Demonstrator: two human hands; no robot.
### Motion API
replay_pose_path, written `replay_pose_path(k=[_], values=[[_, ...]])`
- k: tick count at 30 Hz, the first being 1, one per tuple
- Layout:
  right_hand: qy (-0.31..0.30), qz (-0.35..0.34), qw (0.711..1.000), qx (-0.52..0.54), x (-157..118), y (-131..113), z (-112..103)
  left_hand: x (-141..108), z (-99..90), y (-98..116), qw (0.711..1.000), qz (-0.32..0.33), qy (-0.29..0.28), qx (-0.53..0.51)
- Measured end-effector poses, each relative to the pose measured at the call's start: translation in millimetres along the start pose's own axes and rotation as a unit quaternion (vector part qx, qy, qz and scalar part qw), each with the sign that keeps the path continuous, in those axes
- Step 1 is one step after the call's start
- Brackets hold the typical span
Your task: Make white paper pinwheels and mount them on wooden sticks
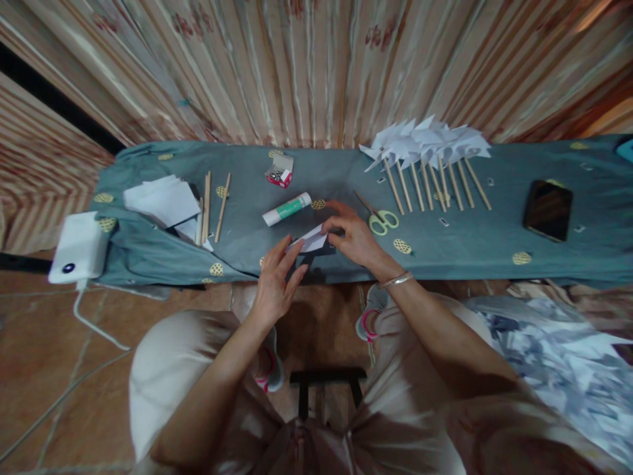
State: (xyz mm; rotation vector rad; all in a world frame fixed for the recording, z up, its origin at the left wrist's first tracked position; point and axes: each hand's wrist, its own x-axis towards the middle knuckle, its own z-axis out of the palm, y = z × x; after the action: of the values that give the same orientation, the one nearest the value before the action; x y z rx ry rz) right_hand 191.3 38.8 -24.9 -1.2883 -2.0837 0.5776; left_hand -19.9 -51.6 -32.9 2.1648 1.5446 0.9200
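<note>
A small piece of folded white paper (312, 240) lies between my two hands near the front edge of the cloth-covered table. My right hand (353, 236) pinches its right end between thumb and finger. My left hand (277, 280) touches the left end with its fingertips, fingers apart and thumb held away. Just beyond the paper is a white and green glue stick (287, 209), and behind that an open small red and white box (279, 173) with metal bits inside. Scissors with light green handles (383, 222) rest to the right of my right hand.
White paper pinwheels on sticks (430, 145) lie at the back right, a black phone (548, 210) further right. Leftward are loose sticks (206, 208), stacked paper (162, 200) and a white cabled device (79, 247). Many white paper shapes (558, 363) are piled at lower right.
</note>
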Motion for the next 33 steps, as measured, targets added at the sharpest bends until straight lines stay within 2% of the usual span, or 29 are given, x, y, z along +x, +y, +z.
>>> replay_pose_path(k=[7,12,17,22,28,31,33], values=[[-0.008,-0.009,1.000,0.000,-5,1,-4,17,2.5,10,0.998,0.066,0.020,-0.012],[0.001,-0.003,1.000,0.005,-9,2,-7,23,10.1,12,0.995,0.101,0.006,-0.005],[-0.010,-0.011,1.000,-0.007,-12,2,-7,29,15.2,12,0.999,0.036,-0.015,-0.027],[-0.018,-0.038,0.996,-0.081,-20,1,-12,33,15.5,10,0.995,-0.045,0.017,-0.083],[-0.032,-0.096,0.979,-0.177,-31,-13,-19,30,28.1,2,0.972,-0.130,0.041,-0.191],[-0.030,-0.111,0.975,-0.192,-36,-19,-18,27,32.7,-1,0.965,-0.148,0.024,-0.213],[-0.028,-0.116,0.973,-0.200,-39,-19,-17,25,32.2,-2,0.974,-0.124,0.016,-0.191]])
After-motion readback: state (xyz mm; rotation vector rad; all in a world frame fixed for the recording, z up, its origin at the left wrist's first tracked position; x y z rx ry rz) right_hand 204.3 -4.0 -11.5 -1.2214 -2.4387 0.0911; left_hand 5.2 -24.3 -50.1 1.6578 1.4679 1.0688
